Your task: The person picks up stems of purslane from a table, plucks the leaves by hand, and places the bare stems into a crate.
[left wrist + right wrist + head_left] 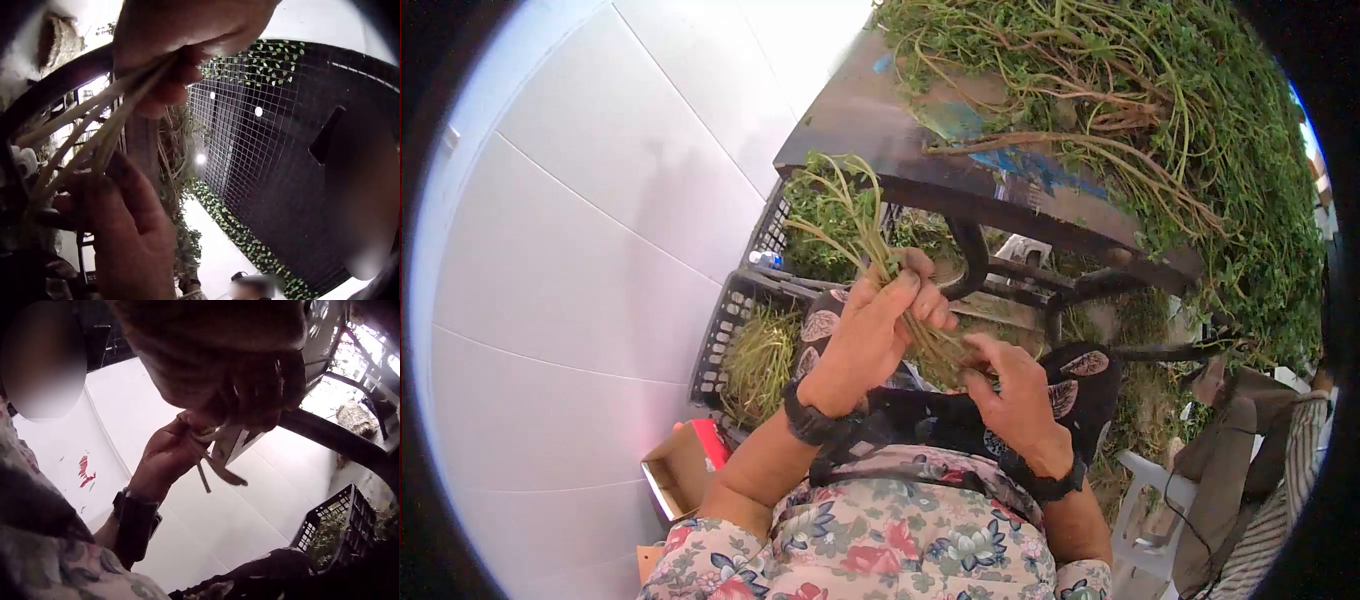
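Note:
A small bunch of leafy green stems [860,225] slants across the middle of the head view, leaves up and to the left. My left hand [865,340] grips it around the middle, thumb lying over the stems. Below and to the right, my right hand [1022,405] has thumb and fingers pinched at the bare lower stems. From the left wrist, the pale stems [94,128] fan out from the left hand toward the right hand's fingertips [103,187]. In the right wrist view, cut stem ends [219,470] poke out near the left hand [167,453].
A dark table [850,125] bears a large tangled heap of green plants [1160,90]. Black crates hold trimmed stems [765,360] and leafy greens [825,250]. An open cardboard box [680,470] stands by the white wall [570,280]; a white plastic stool [1145,505] is at right.

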Demonstrator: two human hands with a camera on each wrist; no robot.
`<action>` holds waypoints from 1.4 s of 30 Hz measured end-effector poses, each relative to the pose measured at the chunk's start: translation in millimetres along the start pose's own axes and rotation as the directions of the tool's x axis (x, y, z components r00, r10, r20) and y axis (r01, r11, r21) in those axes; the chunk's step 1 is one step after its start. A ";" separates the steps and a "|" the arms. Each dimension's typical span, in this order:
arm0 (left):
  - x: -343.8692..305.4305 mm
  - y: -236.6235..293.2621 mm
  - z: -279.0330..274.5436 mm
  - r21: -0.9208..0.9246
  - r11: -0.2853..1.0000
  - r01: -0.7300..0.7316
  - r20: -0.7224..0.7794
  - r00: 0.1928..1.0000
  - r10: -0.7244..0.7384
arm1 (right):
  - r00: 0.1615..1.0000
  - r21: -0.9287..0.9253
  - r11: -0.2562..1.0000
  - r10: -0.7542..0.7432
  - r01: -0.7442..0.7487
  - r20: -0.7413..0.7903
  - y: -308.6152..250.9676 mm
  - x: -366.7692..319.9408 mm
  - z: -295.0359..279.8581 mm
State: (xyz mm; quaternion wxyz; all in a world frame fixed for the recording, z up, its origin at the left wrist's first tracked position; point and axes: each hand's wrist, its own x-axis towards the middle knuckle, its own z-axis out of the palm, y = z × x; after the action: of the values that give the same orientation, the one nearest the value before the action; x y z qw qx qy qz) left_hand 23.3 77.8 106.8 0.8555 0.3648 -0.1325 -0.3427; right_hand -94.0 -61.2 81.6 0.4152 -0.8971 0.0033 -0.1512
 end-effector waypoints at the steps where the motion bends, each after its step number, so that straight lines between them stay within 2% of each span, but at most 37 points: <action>1: -0.4 5.1 -0.7 0.048 0.999 -0.001 0.002 1.000 0.001 | 0.997 -0.023 0.998 -0.057 0.056 -0.047 8.7 -1.8 -0.6; 2: -0.8 8.4 -3.6 0.206 0.978 -0.028 0.053 0.998 0.017 | 0.989 -0.047 0.993 -0.113 0.109 -0.093 13.2 -1.3 -0.1; 5: -4.7 10.6 4.0 0.519 0.855 -0.017 0.086 0.996 -0.033 | 0.979 0.074 0.996 -0.041 0.057 -0.200 6.9 9.5 -9.3; 6: -4.5 9.1 4.5 0.592 0.806 0.013 0.111 0.989 -0.097 | 0.975 0.131 0.991 -0.010 0.040 -0.223 4.1 13.5 -11.2; 9: -3.7 -7.0 15.8 0.728 0.686 -0.019 0.176 0.971 -0.160 | 0.968 0.176 0.983 0.084 -0.043 -0.235 -8.4 24.3 -14.7; 10: -8.0 -4.3 28.6 0.665 0.746 0.025 0.175 0.967 -0.188 | 0.964 0.160 0.986 0.082 -0.042 -0.253 -9.2 26.6 -15.5; 13: -8.6 -18.4 22.7 0.654 0.756 0.030 0.196 0.959 -0.207 | 0.955 0.091 0.996 0.028 -0.001 -0.296 -9.3 26.3 -17.4; 15: -8.7 -26.7 17.0 0.681 0.731 -0.042 0.206 0.969 -0.136 | 0.946 0.015 0.997 -0.068 0.077 -0.318 -8.8 24.7 -18.4; 16: -8.2 -28.1 16.4 0.694 0.716 -0.079 0.212 0.972 -0.099 | 0.946 0.038 0.998 -0.040 0.055 -0.320 -9.1 23.8 -17.9; 18: -11.7 -23.2 23.4 0.651 0.759 0.009 0.193 0.965 -0.177 | 0.948 0.086 0.996 0.017 0.011 -0.317 -10.1 20.9 -15.7; 21: -14.7 -20.7 23.1 0.597 0.796 0.098 0.191 0.947 -0.260 | 0.986 0.203 0.976 0.104 -0.077 -0.128 -7.1 18.8 -18.4; 24: -14.7 -15.4 24.5 0.547 0.823 0.150 0.194 0.935 -0.299 | 0.980 0.245 0.965 0.130 -0.091 -0.148 -2.8 17.0 -18.8; 27: -15.7 -11.5 27.3 0.523 0.833 0.183 0.167 0.936 -0.310 | 0.953 0.316 0.945 0.168 -0.083 -0.251 12.7 13.9 -15.1; 30: -14.4 -10.1 25.7 0.552 0.820 0.149 0.182 0.939 -0.293 | 0.895 0.701 0.712 0.341 -0.046 -0.287 8.6 12.6 -18.6; 34: -12.5 -17.3 18.2 0.611 0.783 0.114 0.186 0.941 -0.282 | 0.914 0.753 0.651 0.359 -0.099 -0.190 -2.3 17.4 -28.5; 37: -12.0 -18.7 14.9 0.661 0.735 0.153 0.135 0.939 -0.316 | 0.925 0.751 0.635 0.369 -0.180 -0.090 0.9 14.3 -31.3; 39: -13.6 -13.4 22.8 0.584 0.796 0.157 0.072 0.967 -0.244 | 0.926 0.735 0.643 0.373 -0.215 -0.056 2.1 11.8 -32.5; 42: -12.7 -11.5 24.7 0.487 0.852 0.192 -0.014 0.977 -0.213 | 0.921 0.720 0.682 0.351 -0.130 -0.166 -5.1 11.0 -30.1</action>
State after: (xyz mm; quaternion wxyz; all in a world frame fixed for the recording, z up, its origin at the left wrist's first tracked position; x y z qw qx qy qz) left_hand -3.4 67.6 116.1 0.6929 0.5724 -0.1924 -0.3940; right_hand -92.4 -81.7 106.7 0.7327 -0.6333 0.1265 -0.2147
